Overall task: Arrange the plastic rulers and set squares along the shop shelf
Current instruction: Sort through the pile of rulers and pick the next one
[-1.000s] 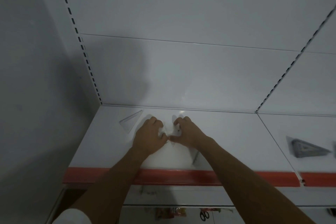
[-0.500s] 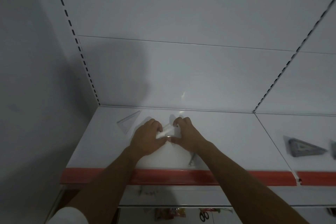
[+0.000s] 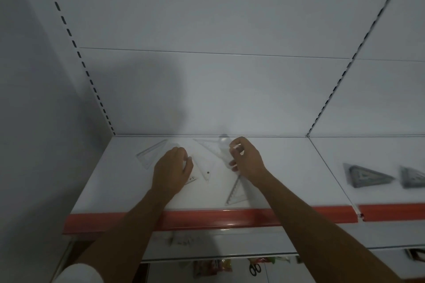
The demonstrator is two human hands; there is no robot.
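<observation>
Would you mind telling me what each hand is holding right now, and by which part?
The right hand pinches a clear set square at its right end. The left hand rests on another clear piece, mostly covering it.

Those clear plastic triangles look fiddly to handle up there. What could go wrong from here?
The set square under the right forearm lies close to the shelf's red front edge; a nudge from that arm might knock it off. The right hand pinches a clear set square by a corner, so it could slip. The clear pieces barely show against the white shelf, so they are easily left crooked or overlapping.
</observation>
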